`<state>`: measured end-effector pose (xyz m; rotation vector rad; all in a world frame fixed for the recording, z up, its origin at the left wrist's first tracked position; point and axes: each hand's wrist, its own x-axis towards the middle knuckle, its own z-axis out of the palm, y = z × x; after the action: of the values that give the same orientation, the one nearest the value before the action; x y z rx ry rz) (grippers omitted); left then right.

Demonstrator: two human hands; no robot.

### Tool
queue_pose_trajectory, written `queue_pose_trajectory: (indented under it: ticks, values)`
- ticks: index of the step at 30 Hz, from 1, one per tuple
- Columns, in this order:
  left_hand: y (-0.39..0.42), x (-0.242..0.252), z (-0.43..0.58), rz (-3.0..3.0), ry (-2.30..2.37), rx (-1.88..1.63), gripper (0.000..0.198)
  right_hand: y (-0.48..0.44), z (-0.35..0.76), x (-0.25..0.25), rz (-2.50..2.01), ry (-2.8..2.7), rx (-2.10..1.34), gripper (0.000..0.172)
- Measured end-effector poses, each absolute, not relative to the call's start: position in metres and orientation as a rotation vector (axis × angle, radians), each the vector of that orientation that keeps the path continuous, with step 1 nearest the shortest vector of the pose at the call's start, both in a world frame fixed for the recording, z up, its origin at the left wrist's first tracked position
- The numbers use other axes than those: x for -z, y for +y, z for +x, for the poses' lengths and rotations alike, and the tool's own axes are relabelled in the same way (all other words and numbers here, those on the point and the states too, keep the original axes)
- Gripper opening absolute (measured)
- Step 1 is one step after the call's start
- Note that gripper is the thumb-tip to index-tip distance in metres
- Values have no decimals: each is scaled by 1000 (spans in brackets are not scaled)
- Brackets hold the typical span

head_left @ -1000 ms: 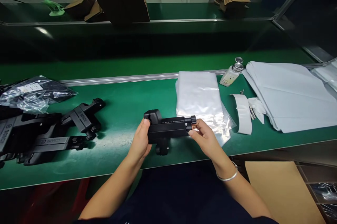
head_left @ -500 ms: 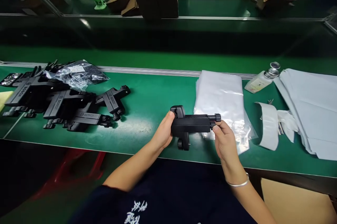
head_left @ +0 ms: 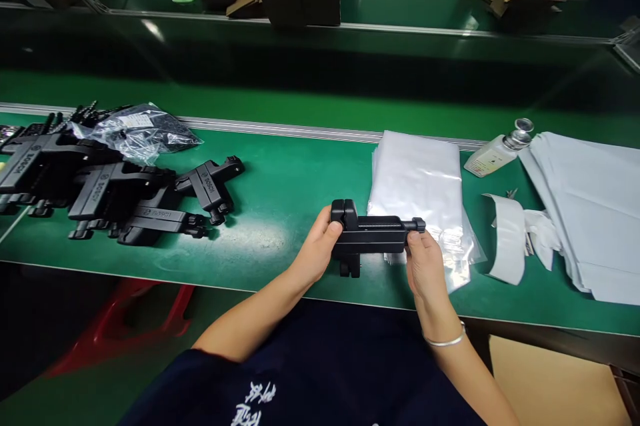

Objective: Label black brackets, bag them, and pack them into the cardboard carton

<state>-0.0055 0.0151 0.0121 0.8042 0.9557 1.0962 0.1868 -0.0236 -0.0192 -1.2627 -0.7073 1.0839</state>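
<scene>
A black plastic device is held level between my two hands above the front of the green bench. My left hand grips its left end, the thumb lying on top near a rounded part. At its right end, the fingers of my right hand close on the part by the protruding knobs; some of the fingertips are hidden. Just behind it lies a stack of clear plastic bags. Several similar black devices are piled at the left, and one of them sits at the pile's right edge.
A clear bag with dark parts lies behind the pile. To the right are a white bottle, a curved white piece, crumpled white material and white sheets. Below the bench stand a red stool and a cardboard box.
The device has tilted slightly and shifted a little right in my hands. My left thumb now lies further over its top. The whole view has moved slightly.
</scene>
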Motion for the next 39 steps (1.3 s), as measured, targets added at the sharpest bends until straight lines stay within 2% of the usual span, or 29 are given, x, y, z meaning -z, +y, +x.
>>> queue_pose_trajectory:
  ticks: [9, 12, 19, 25, 30, 33, 39]
  values:
    - [14, -5, -8, 862, 965, -1154, 55, -26, 189, 19, -1223, -718, -1076, 34]
    - [19, -6, -5, 695, 1030, -1166, 55, -28, 190, 18, -1213, -830, -1073, 33]
    - [34, -15, -2, 191, 1183, -1114, 40, -45, 180, 0, -1249, -1027, -1110, 47]
    - [31, -16, -4, 282, 1153, -1127, 44, -45, 174, -11, -1349, -1066, -1040, 37]
    - [30, -14, -5, 260, 1154, -1137, 44, -44, 176, -10, -1374, -1054, -1042, 37]
    - [35, -11, -6, 237, 1138, -1153, 40, -44, 174, -7, -1301, -977, -1156, 41]
    - [53, -2, 2, 238, 1052, -1050, 42, -47, 153, -9, -1165, -932, -1821, 36]
